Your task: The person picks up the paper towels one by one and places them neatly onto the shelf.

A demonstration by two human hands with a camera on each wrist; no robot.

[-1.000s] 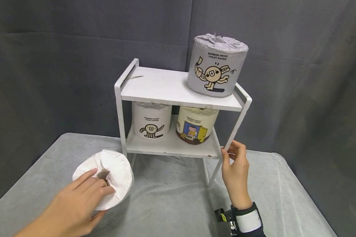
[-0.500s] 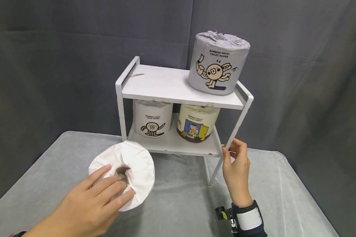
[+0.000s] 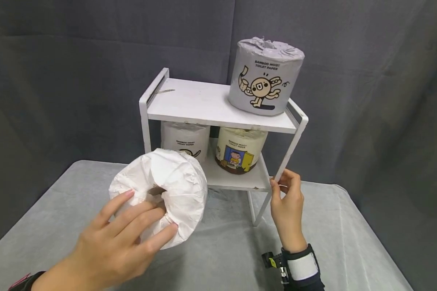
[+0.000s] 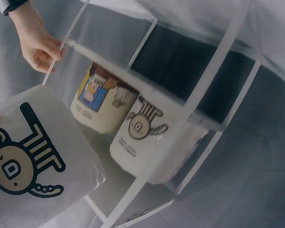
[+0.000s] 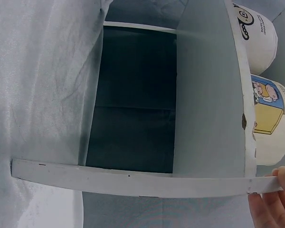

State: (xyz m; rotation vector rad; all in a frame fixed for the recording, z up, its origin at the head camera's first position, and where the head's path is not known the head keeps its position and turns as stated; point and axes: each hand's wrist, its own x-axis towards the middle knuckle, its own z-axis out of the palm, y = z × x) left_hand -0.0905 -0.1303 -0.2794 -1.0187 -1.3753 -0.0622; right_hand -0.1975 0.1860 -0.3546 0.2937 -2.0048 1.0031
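Note:
My left hand holds a white wrapped toilet paper roll by its top end, fingers at the core hole. The roll is tilted in front of the shelf's lower left corner and overlaps a roll behind it. In the left wrist view, this toilet paper roll shows a cartoon printed on its side. My right hand pinches the front right leg of the white two-tier shelf. In the right wrist view, fingertips and thumb of the right hand meet around that leg beside the lower board.
A lilac-grey toilet paper roll stands at the right of the top board. On the lower board are a white roll at left and a yellow roll beside it. Grey cloth covers the table; a dark curtain hangs behind.
My left hand has carried the white toilet paper roll rightward and up, so it now partly covers the lower left roll. The right hand keeps its grip on the shelf leg.

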